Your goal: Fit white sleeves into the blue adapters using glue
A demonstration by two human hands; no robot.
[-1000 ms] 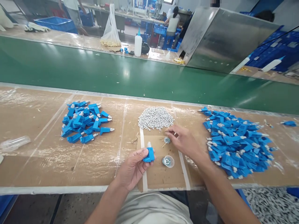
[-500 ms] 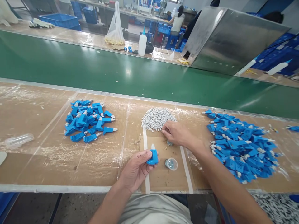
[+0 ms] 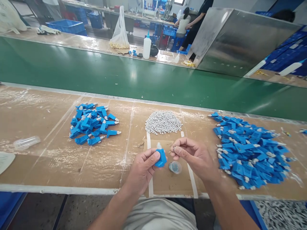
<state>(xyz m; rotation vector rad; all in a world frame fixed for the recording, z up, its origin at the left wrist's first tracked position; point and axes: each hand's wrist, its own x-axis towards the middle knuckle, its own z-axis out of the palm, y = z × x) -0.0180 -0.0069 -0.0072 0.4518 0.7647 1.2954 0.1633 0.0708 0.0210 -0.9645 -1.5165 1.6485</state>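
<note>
My left hand (image 3: 145, 167) is closed around a blue plastic piece (image 3: 161, 158) whose pale, narrow tip points up. Just to its right, my right hand (image 3: 194, 156) pinches a small grey-white piece (image 3: 174, 148) between thumb and fingers; its exact shape is hard to make out. Beyond both hands lies a heap of small grey-white pieces (image 3: 163, 122) on the cardboard. A little clear cup (image 3: 175, 167) with bluish contents sits below my right fingertips.
Blue pieces with pale tips form a smaller pile (image 3: 90, 123) at left and a larger pile (image 3: 250, 150) at right. A clear plastic tube (image 3: 27, 142) lies far left. Behind the table runs a green belt (image 3: 96, 72); a white bottle (image 3: 147, 47) stands past it.
My right hand has come back from the edge of the grey-white heap towards my left hand, with a small piece in its fingers. The blue piece has turned slightly.
</note>
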